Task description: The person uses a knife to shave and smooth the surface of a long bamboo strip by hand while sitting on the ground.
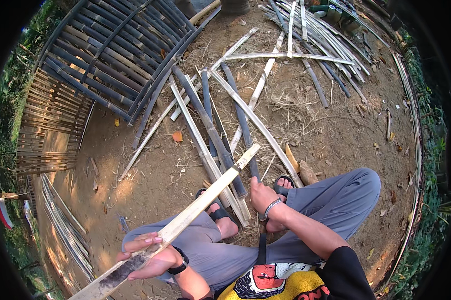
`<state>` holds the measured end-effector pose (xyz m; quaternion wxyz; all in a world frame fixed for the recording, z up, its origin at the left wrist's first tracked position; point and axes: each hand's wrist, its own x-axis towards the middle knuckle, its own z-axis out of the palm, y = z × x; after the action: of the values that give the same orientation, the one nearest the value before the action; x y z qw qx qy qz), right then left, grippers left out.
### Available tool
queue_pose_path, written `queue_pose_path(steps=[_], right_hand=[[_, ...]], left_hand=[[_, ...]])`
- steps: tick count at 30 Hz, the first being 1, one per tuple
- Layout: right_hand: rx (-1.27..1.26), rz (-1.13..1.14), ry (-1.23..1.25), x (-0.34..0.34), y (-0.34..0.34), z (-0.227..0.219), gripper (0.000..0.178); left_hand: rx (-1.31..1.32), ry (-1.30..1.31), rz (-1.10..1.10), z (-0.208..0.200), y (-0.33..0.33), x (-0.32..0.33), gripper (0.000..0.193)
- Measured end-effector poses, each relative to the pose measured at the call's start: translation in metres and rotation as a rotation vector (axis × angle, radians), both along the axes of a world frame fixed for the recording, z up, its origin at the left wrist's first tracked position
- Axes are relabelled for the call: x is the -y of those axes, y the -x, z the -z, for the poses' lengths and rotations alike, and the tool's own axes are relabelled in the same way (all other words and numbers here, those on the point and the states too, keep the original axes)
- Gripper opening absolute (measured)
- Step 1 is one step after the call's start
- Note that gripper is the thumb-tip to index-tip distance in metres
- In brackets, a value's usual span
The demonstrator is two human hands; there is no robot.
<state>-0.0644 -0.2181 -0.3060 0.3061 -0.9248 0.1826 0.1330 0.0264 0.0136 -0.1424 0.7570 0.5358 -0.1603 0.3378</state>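
Note:
A long split bamboo strip [204, 201], its pale hollow side up with a dark patch near the lower end, slants across my lap. My left hand [148, 256] is closed around its lower part, fingers on one edge and thumb on the other. The strip's far end rises over other bamboo pieces between my feet. My right hand [265, 196] is closed in front of my right foot, thumb upward, close to a dark bamboo piece [239, 107]. What it grips is hidden. Below that hand, a narrow dark object [262, 245] reaches toward my lap; its kind is unclear.
Several split bamboo lengths [258, 125] lie crossed on the dirt ahead. A heap of strips [330, 42] is at the far right. A dark bamboo rack [108, 55] stands far left beside a slatted bamboo panel [48, 122]. More thin strips [68, 230] lie at the left.

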Motion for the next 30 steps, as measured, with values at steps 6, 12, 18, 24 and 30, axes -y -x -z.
queue_pose_path(steps=[6, 12, 18, 24, 30], right_hand=[[0.065, -0.174, -0.173, -0.047, 0.009, -0.106, 0.020], [0.080, -0.105, -0.239, -0.051, 0.014, -0.099, 0.022], [0.115, -0.183, -0.206, -0.068, 0.027, -0.133, 0.030], [0.063, -0.125, -0.225, -0.068, 0.036, -0.149, 0.029], [0.147, -0.089, -0.108, -0.063, 0.041, -0.117, 0.024]], left_hand=[[0.059, -0.022, 0.026, 0.000, -0.001, 0.000, 0.058], [0.072, 0.002, 0.013, 0.001, 0.001, 0.001, 0.056], [0.075, -0.047, -0.008, -0.002, 0.008, 0.007, 0.058], [0.093, -0.086, -0.104, -0.008, 0.019, 0.016, 0.057], [0.125, -0.129, -0.128, -0.012, 0.021, 0.019, 0.056]])
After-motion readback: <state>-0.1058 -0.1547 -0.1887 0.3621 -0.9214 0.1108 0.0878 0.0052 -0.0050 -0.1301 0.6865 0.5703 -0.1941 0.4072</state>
